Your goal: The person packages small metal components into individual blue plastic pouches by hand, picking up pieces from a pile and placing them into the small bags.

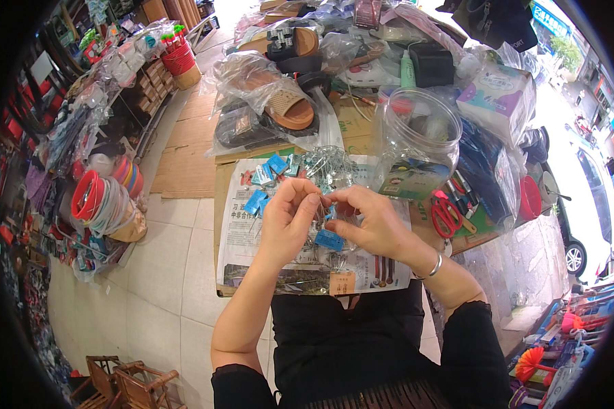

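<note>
My left hand (286, 220) pinches a few thin metal pins, perhaps needles, between thumb and forefinger. Close against them is my right hand (371, 221), its fingertips bent toward the same pins; whether it grips one is hidden. Just below the right thumb lies a small blue packet (329, 239) bearing writing. A tangled heap of thin shiny metal pins (330, 161) rests beyond the hands on a spread newspaper (240, 243). More small blue packets (277, 164) are scattered left of that heap. An orange printed slip (342, 283) sits at the newspaper's near edge.
Right of the newspaper stand a clear plastic jar (419, 138) and red-handled scissors (445, 214). Bagged sandals (291, 107) pile up behind, near a green tube (408, 71) and a tissue pack (499, 102). Wooden stools (143, 386) stand on the tiled floor, lower left.
</note>
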`<state>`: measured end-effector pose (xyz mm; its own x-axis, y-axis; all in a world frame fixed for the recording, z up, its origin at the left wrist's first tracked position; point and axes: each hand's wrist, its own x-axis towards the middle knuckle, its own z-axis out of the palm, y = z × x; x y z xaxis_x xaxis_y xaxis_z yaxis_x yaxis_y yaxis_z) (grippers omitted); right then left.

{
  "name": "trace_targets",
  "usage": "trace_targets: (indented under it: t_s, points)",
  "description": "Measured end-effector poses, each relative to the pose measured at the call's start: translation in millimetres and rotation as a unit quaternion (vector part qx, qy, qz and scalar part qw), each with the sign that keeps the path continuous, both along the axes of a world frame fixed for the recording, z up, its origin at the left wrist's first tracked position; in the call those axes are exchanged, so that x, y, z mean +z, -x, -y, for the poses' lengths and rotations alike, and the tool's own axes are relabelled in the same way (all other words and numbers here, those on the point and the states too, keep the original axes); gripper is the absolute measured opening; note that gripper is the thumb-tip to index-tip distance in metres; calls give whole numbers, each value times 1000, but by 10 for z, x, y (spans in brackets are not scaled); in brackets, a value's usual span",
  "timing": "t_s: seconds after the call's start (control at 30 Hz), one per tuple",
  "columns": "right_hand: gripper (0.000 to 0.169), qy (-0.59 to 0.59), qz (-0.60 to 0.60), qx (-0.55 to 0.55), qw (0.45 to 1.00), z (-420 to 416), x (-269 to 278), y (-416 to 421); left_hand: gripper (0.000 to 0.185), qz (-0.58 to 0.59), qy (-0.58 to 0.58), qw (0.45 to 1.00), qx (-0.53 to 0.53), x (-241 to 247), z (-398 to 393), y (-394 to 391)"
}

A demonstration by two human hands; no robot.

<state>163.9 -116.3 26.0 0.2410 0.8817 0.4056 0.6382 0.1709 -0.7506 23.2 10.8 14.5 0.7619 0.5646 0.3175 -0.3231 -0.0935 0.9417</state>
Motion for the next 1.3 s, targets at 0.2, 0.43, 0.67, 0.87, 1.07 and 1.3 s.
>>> trace_targets:
  t_s: [0.2, 0.43, 0.67, 0.87, 1.07, 1.3]
  points:
    - [23, 11, -22, 13, 1000, -16, -17, -16, 8, 22, 22, 1000, 1, -6, 21, 23]
    - [9, 2, -45, 8, 999, 9, 48, -37, 11, 21, 59, 998, -22, -21, -8, 57]
    - [9, 0, -62, -8, 998, 68, 71, -97, 21, -56, -357, 918, 165, 275, 95, 344]
    - [10, 0, -74, -27, 997, 92, 15, -158, 25, 80, -345, 934, 31, 1322, 786, 819]
    - [9, -11, -89, -39, 995, 142, -107, -148, 14, 59, -331, 934, 120, 1638, 1145, 831]
    - [8, -20, -99, -37, 994, 145, -113, -191, 27, 0, -364, 931, 38, 1722, 989, 1061]
